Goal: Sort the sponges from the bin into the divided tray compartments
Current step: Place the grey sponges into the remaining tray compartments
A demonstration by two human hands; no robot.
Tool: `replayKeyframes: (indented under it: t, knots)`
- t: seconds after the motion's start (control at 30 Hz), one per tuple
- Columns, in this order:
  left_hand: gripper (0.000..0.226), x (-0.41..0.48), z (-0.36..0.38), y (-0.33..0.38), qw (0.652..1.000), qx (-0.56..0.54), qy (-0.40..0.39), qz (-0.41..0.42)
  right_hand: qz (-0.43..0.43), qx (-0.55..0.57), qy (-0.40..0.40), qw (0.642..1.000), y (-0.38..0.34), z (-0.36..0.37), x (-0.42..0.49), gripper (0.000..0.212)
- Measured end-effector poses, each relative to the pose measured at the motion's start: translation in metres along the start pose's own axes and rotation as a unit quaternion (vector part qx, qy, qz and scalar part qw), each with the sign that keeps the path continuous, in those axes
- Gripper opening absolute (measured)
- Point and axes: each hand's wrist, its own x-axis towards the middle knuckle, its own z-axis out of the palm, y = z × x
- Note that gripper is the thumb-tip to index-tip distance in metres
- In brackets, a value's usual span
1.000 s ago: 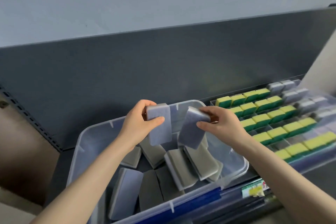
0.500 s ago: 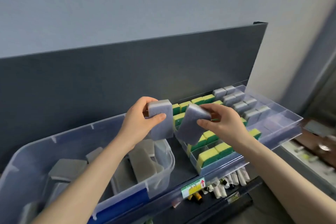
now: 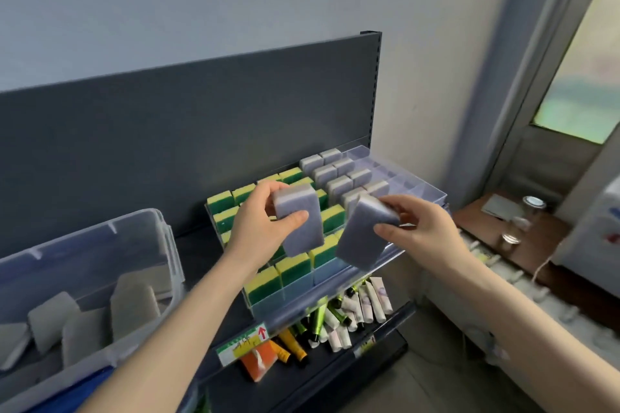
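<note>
the left hand [image 3: 265, 228] is curled around a grey sponge [image 3: 298, 218], thumb on its front face and fingers behind, and holds it upright over the divided tray [image 3: 412, 183]. the right hand [image 3: 422, 231] pinches a second grey sponge [image 3: 364, 235] by its top end, tilted, its lower end near the front wall of the tray. i think both are taken by the narrow end so that they can slide standing into a compartment. the grey row [image 3: 339, 171] stands at 1 o'clock from the hands, and the yellow-green sponges [image 3: 295, 265] are under them. the bin [image 3: 100, 235], at 8 o'clock, has loose sponges [image 3: 134, 305] inside.
</note>
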Motion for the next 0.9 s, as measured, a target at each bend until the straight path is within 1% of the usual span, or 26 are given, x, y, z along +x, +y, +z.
replayKeyframes:
  t: [0.23,0.5,0.63,0.8,0.9]
  knots:
    - [0.036,0.011,0.045,0.008,1.0,0.006,-0.012,-0.009,0.017,-0.018,0.026,0.999,0.041,-0.031,0.005,0.04]
    - [0.041,0.039,0.082,0.002,0.999,0.038,-0.004,0.0,0.014,-0.037,0.054,0.998,0.065,-0.037,0.038,0.042]
    - [0.041,0.055,0.101,0.002,0.999,0.033,0.0,0.016,0.021,-0.028,0.038,0.999,0.077,-0.041,0.064,0.043]
    - [0.04,0.08,0.115,0.0,0.999,0.006,0.037,-0.002,0.028,-0.012,0.028,0.999,0.084,-0.045,0.1,0.044]
    - [0.044,0.095,0.122,-0.003,0.999,0.005,0.038,0.003,0.025,-0.014,0.007,1.0,0.091,-0.045,0.119,0.044]
